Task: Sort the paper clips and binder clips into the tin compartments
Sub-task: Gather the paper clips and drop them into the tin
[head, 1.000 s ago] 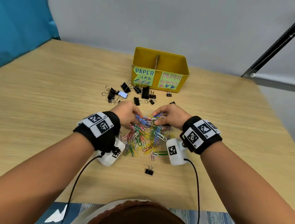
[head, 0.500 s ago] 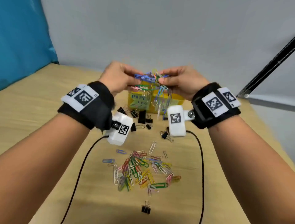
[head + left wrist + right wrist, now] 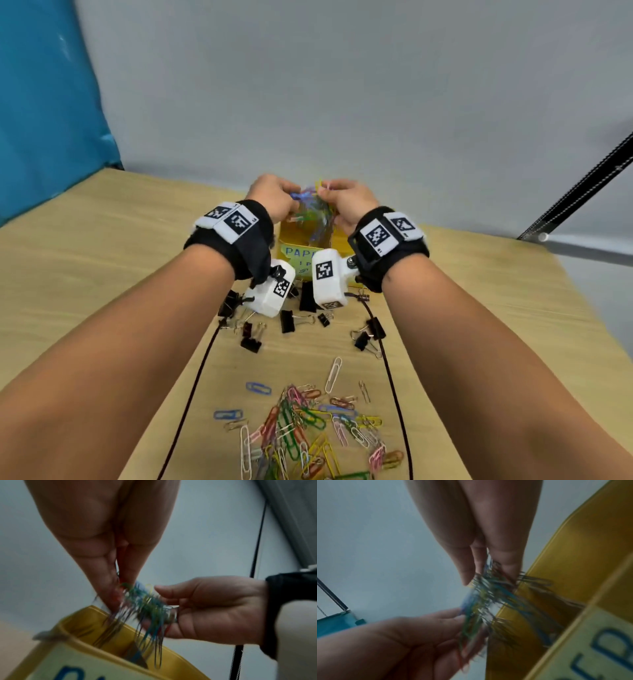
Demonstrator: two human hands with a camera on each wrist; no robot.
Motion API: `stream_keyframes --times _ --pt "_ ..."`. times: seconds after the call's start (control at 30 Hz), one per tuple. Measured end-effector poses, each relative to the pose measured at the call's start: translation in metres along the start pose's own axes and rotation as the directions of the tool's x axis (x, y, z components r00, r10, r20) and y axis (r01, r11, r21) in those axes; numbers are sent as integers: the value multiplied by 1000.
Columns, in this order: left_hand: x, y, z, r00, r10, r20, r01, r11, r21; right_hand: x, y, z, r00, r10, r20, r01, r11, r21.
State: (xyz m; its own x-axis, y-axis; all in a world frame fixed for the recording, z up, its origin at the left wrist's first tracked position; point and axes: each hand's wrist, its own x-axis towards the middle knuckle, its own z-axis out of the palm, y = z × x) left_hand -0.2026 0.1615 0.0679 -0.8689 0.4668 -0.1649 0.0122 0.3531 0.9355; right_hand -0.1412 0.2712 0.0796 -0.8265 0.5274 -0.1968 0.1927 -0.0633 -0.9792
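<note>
Both hands hold one tangled bunch of coloured paper clips [image 3: 313, 209] above the yellow tin [image 3: 289, 236]. My left hand [image 3: 274, 197] pinches it from the left, my right hand [image 3: 342, 200] from the right. In the left wrist view the bunch of paper clips [image 3: 145, 605] dangles into the tin [image 3: 82, 623], over the compartment with the blue-lettered label. The right wrist view shows the bunch of paper clips [image 3: 486, 601] blurred at the tin's rim [image 3: 544, 555]. More loose paper clips [image 3: 301, 431] lie near me on the table. Black binder clips [image 3: 287, 320] are scattered in front of the tin.
The wooden table [image 3: 102, 274] reaches a grey wall behind the tin. A blue panel [image 3: 44, 102] stands at the left. Two black cables [image 3: 191, 387] run from the wrist cameras toward me, on either side of the loose clips.
Both hands scooped a bunch of paper clips off the pile, lifted it and carried it away from me. It now hangs over the tin, lower than half a second ago.
</note>
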Motion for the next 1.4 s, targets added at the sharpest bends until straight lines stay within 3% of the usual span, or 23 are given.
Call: stream_keyframes --times 0.07,0.13,0.3,0.4,0.47,0.53,0.6,0.63,0.73,0.87,0.97,1.03,1.13,1.2,1.3,1.4 --pt "-6 0 1 995 -24 96 8 986 168 -1 4 -1 990 126 65 -122 991 -57" --pt "-12 4 0 989 -18 145 -12 979 205 -7 0 -5 977 175 120 -164 982 -96" --pt "-62 10 -19 982 154 112 -173 966 191 -46 -4 -24 991 1 135 32 968 -247" --pt "-107 -10 -27 952 47 302 -145 939 312 -85 12 -40 966 64 252 53 900 -433" --pt "-130 -31 -25 887 -123 446 -108 882 459 -107 33 -46 927 222 301 38 746 -665" --pt "-145 -54 -20 831 -257 494 -152 748 646 -122 58 -48 895 347 281 74 506 -859" --pt "-157 -74 -12 819 -301 488 -215 628 748 -136 79 -48 896 368 247 154 262 -953" --pt "-163 -81 -7 819 -288 496 -238 616 751 -142 88 -47 900 357 249 183 208 -961" --pt "-185 -95 11 811 -237 535 -305 609 732 -165 106 -42 897 304 321 253 243 -936" --pt "-204 -95 20 771 -235 592 -365 598 713 -187 108 -48 846 366 388 290 295 -910" --pt "-205 -94 5 827 -215 520 -307 602 738 -189 105 -64 887 319 335 226 333 -916" --pt "-204 -96 -2 859 -243 451 -260 552 792 -184 109 -72 924 279 261 181 283 -942" --pt "-211 -99 2 860 -299 414 -218 519 827 -182 119 -66 940 261 219 160 228 -960" --pt "-216 -100 10 858 -287 426 -213 556 804 -186 122 -57 913 311 263 179 272 -945" --pt "-218 -99 20 864 -229 449 -217 635 742 -188 110 -45 853 426 302 95 442 -892" --pt "-217 -91 24 887 -127 443 -243 689 683 -161 92 -41 947 237 217 84 471 -878"
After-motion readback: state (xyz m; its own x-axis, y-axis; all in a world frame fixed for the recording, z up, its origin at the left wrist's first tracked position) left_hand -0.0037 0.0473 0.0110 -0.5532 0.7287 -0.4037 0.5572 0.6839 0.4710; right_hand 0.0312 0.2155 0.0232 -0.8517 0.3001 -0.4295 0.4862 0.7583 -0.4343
